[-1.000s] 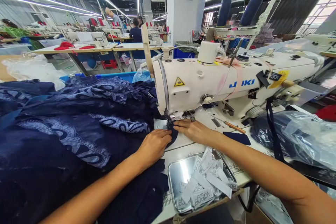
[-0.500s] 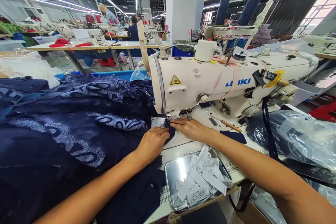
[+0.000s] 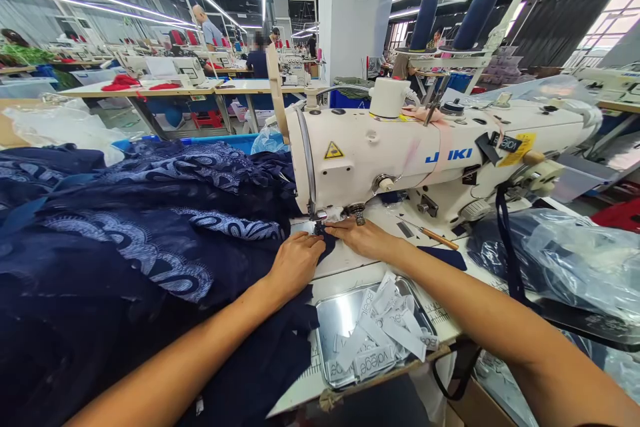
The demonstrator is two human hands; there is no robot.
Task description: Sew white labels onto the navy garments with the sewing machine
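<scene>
At the presser foot point(image 3: 318, 217) of a white sewing machine point(image 3: 360, 153), both hands are on navy fabric point(image 3: 327, 245). My left hand point(image 3: 299, 260) lies at the left of the foot, its fingers bent and pressed together on the cloth. From the right, my right hand point(image 3: 361, 239) reaches in with its fingers close together and their tips on the cloth's edge beside the foot. The needle point and the seam are hidden. A large navy garment with a pale paisley border point(image 3: 170, 277) spreads from the foot across the left side.
A metal tray point(image 3: 327, 320) of white printed labels point(image 3: 383, 340) sits at the table's front edge. An orange-handled awl point(image 3: 440, 237) and a navy piece point(image 3: 443, 257) lie right of my hand. Plastic-wrapped goods point(image 3: 550, 253) are further right. Thread cones point(image 3: 425, 20) stand above; people work behind.
The view has shifted slightly. My left hand's fingers have edged a little forward beside the presser foot with the fabric; my right hand stays almost in place.
</scene>
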